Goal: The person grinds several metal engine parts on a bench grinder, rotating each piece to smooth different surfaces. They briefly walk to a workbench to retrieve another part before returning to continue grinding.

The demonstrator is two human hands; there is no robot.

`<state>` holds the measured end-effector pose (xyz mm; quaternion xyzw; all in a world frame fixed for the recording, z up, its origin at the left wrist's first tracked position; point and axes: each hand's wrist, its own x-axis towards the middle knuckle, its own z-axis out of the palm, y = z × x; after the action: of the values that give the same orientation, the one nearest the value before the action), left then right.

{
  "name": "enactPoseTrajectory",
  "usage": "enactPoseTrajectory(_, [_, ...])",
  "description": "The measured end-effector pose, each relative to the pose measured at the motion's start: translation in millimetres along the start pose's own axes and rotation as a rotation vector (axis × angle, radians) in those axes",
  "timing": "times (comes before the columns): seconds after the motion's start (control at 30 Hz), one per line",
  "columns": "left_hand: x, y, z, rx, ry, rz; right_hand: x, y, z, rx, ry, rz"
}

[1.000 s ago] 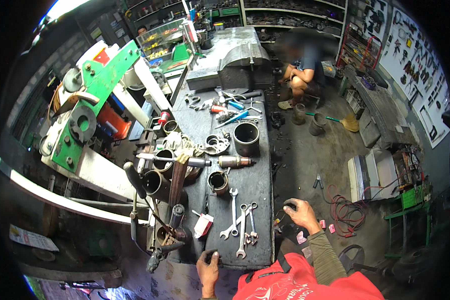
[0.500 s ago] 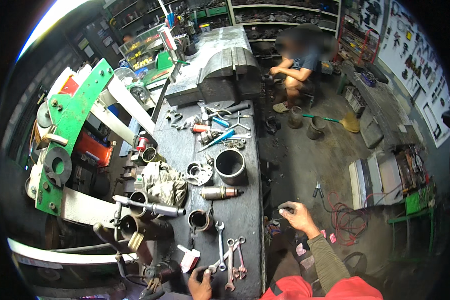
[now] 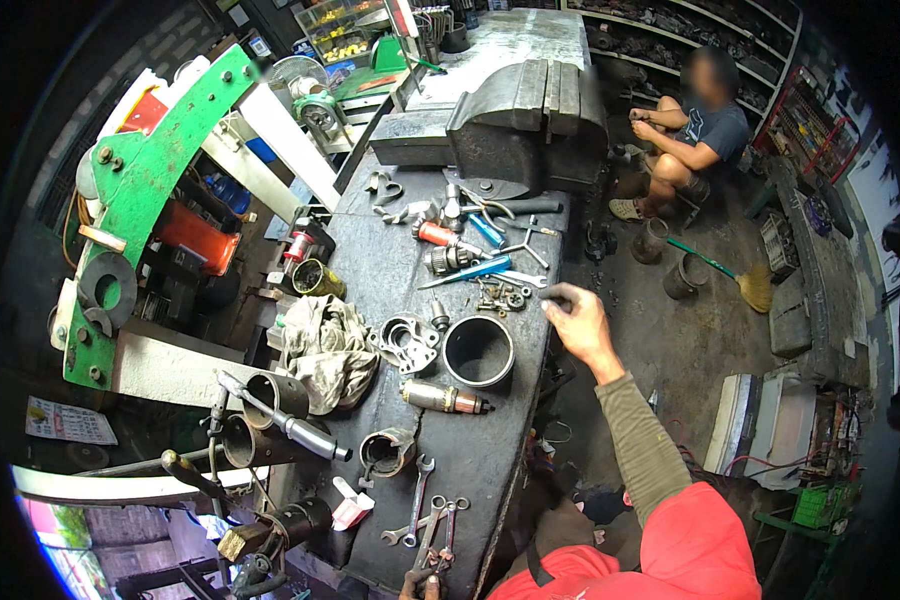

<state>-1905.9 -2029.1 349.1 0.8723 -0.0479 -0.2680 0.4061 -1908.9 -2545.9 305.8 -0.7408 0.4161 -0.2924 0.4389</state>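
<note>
My left hand (image 3: 420, 586), at the bench's near edge and cut by the frame, has its fingers closed round the lower end of a combination wrench (image 3: 430, 535). Several other wrenches (image 3: 419, 500) lie beside it. My right hand (image 3: 582, 328) hovers by the bench's right edge, near the end of a wrench (image 3: 523, 278) and some small metal parts (image 3: 500, 296). Its fingers are drawn together in a pinch; whatever is in them is too small to make out. A dark metal cylinder (image 3: 479, 352), a motor armature (image 3: 446, 398) and a drilled metal housing (image 3: 408, 343) stand between my hands.
A large vise (image 3: 530, 110) sits at the far end of the bench (image 3: 370, 240). Pliers, screwdrivers and a drill chuck lie before it. A crumpled rag (image 3: 330, 350) and a green press frame (image 3: 160, 190) are on the left. Another person (image 3: 695, 140) sits low at the far right.
My right hand has moved forward to the bench's right edge by the small parts. My left hand has shifted to the wrenches' lower ends. The view has turned, so the bench appears moved.
</note>
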Motion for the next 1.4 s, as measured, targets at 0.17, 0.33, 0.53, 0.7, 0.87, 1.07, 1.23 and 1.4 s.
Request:
enactPoseTrajectory(0.17, [-5.6, 12.5, 4.9, -0.12, 0.081, -0.045, 42.6, 16.8, 12.0, -0.249, -0.038, -0.158])
enactPoseTrajectory(0.33, [0.0, 28.6, -3.3, -0.11, 0.18, -0.111, 53.5, 42.8, 34.7, -0.391, -0.187, -0.091])
enactPoseTrajectory(0.53, [6.1, 35.4, 3.5, -0.056, 0.193, -0.136, 57.6, 47.9, 50.9, -0.349, -0.222, -0.065])
enactPoseTrajectory(0.7, [11.0, 38.3, 18.7, -0.196, 0.168, -0.182, 67.3, 30.1, 44.5, -0.314, -0.148, -0.106])
enactPoseTrajectory(0.87, [23.8, 48.0, 27.9, -0.027, 0.173, -0.234, 81.8, -26.2, 57.4, -0.179, -0.336, -0.23])
enactPoseTrajectory(1.07, [53.1, 67.5, 42.0, -0.244, 0.137, -0.179, 68.3, -90.7, 153.4, -0.44, -0.656, -0.624])
enactPoseTrajectory(1.23, [51.2, 80.8, 43.2, -0.085, 0.117, -0.02, 49.7, -115.3, 236.1, -0.737, -0.889, -0.448])
enactPoseTrajectory(1.4, [21.6, 69.0, 29.5, -0.194, 0.224, -0.113, 53.3, -110.9, 258.9, -0.734, -0.793, -0.323])
